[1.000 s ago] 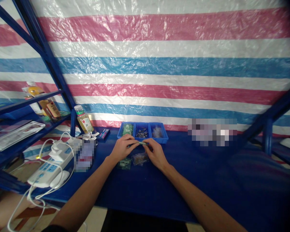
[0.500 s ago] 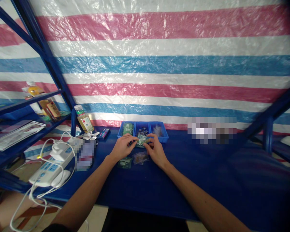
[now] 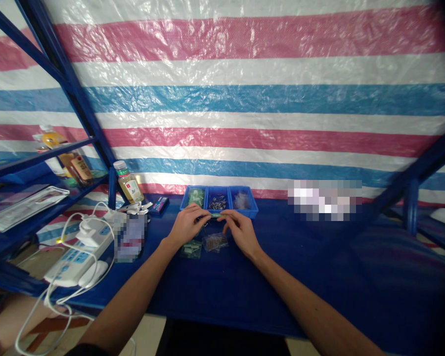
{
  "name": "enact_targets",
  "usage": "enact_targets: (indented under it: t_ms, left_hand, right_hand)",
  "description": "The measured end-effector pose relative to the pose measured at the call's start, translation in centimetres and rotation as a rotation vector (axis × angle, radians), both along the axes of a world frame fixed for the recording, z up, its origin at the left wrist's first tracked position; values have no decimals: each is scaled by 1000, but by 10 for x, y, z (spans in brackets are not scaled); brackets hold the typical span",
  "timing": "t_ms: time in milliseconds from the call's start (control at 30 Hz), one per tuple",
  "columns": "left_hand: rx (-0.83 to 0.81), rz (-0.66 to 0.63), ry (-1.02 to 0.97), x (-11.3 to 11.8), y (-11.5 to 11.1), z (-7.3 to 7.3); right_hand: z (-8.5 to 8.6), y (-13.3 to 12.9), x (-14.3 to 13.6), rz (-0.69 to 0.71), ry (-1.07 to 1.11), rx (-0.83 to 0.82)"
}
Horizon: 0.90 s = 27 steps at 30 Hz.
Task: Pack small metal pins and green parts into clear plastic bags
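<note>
Between my two hands, just in front of a blue tray, is a small plastic bag (image 3: 215, 216), seen nearly edge-on. My left hand (image 3: 187, 225) pinches its left end and my right hand (image 3: 242, 231) pinches its right end. The blue tray (image 3: 249, 214) has three compartments: greenish bags (image 3: 196, 197) at left, metal screws (image 3: 217, 201) in the middle, clear bags (image 3: 241, 200) at right. Below my hands on the blue table (image 3: 222, 291) lie a bag of greenish pieces (image 3: 192, 249) and a clear bag of brownish screws (image 3: 215, 242).
At left stand a bottle (image 3: 129, 183), a small dark box (image 3: 159, 205) and a white power strip (image 3: 72, 259) with looping cables. A blue shelf (image 3: 40, 157) with bottles is further left. A blurred-out item (image 3: 324, 200) lies at the back right.
The bag between my hands has gone from showing its flat face to a narrow edge, uncovering the screws in the middle compartment. My right fingers have shifted slightly.
</note>
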<state>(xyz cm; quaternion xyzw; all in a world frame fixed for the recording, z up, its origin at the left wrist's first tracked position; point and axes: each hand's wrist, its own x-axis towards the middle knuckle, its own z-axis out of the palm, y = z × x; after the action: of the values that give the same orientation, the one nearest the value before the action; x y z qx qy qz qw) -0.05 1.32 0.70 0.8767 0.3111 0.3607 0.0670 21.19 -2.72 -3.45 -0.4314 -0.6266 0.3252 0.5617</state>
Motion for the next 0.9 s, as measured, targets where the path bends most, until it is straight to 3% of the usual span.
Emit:
enact_targets:
  t_ms: [233, 433, 767, 900]
  left_hand:
    - [-26, -13, 12, 2, -2, 0]
    - [-75, 48, 6, 1, 2, -8]
    - [1, -60, -4, 1, 1, -3]
    - [9, -53, 5, 1, 3, -5]
  right_hand:
    - [-2, 3, 1, -146, -158, 124]
    - [-2, 4, 0, -122, -152, 123]
    - [-7, 5, -2, -50, 78, -31]
    - [-4, 3, -1, -42, 36, -13]
